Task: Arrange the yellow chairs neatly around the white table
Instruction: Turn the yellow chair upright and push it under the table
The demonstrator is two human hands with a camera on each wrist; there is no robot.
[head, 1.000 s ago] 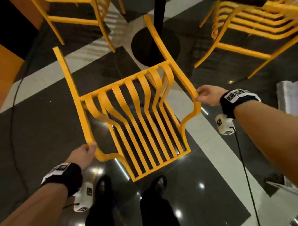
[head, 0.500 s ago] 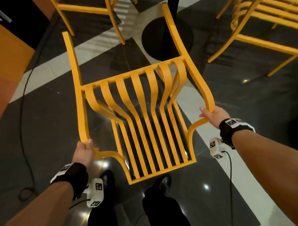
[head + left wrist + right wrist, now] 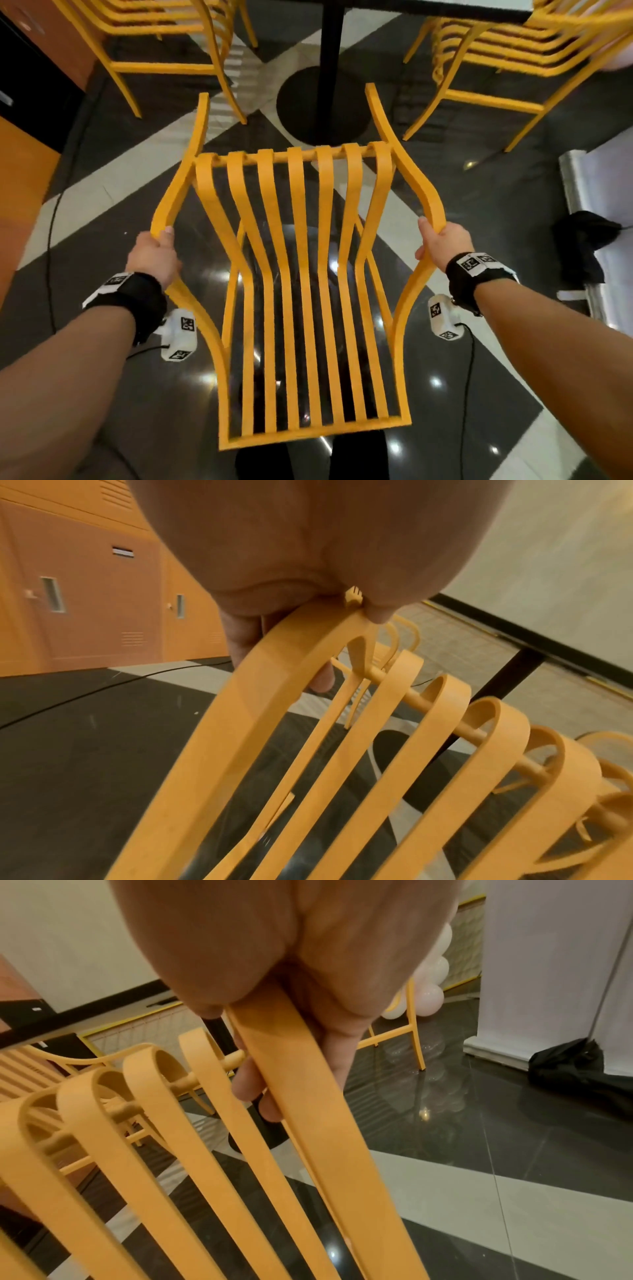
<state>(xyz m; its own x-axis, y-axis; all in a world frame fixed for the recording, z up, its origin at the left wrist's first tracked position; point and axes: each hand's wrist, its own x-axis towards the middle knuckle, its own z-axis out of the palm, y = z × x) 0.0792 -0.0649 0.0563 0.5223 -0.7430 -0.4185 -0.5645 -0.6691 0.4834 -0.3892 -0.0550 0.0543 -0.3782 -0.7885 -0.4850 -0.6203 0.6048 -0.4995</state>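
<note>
Yellow chair is carried in both hands, squared up to the bench pedestal, legs pointing away from the person.

Left to right:
- Beyond the left fingers, up-left: another chair already parked by the bench.
- Left hand: fingers curled round the left side rail, thumb on the inner edge. Firm grip.
- Between the two sets of fingers: the slatted seat and back, floor visible through the slats. Chair looks lifted, but leg ends are hard to see, so cannot tell whether they clear the floor.
- Straight ahead of the fingers: the black pedestal and round base, with the bench edge above it.
- Right hand: fingers wrapped round the right side rail, same grip.
- Beyond the right fingers, up-right: a third chair tucked at the bench.

Step, my read: bringing this chair to the open near side.

Next move needs: keep it centred on the pedestal, set all legs down level, push in until the front slats sit under the bench edge, keep the legs off the round base and both neighbouring chairs, then let go.
</note>
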